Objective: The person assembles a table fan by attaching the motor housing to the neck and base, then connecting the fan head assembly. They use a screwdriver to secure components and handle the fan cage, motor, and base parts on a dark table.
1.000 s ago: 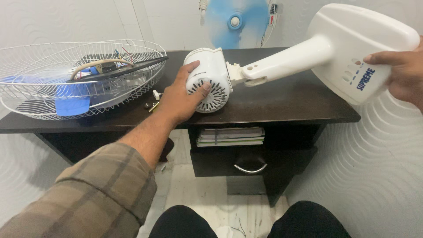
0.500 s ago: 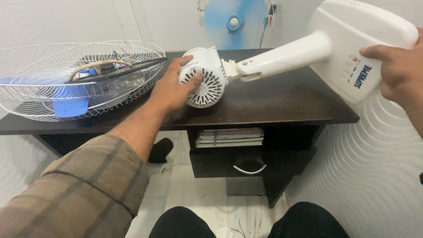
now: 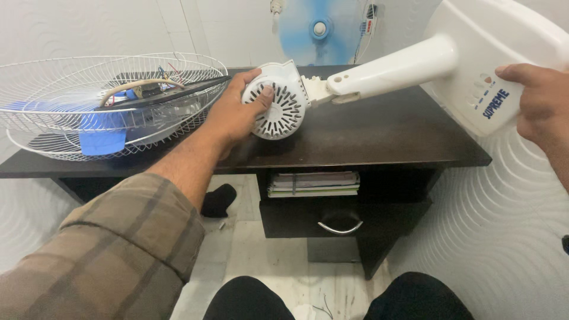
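A white fan body lies across the dark desk point(image 3: 379, 142). Its round vented motor housing point(image 3: 281, 104) rests on the desk top. My left hand point(image 3: 234, 115) grips that housing from the left, thumb on the vents. The white neck point(image 3: 391, 68) runs up to the right to the broad white base point(image 3: 480, 65), which hangs past the desk's right edge. My right hand point(image 3: 542, 106) holds the base at its right side, near the buttons.
A white wire fan guard point(image 3: 71, 118) lies on the desk's left part, with wires, a dark strip and a blue piece in it. A blue fan blade point(image 3: 317, 29) stands at the back. Below are stacked books point(image 3: 313, 184) and a drawer point(image 3: 341, 219).
The motor housing has been turned so its vented face points more toward me, and my left hand has shifted with it. The base has risen slightly at the right.
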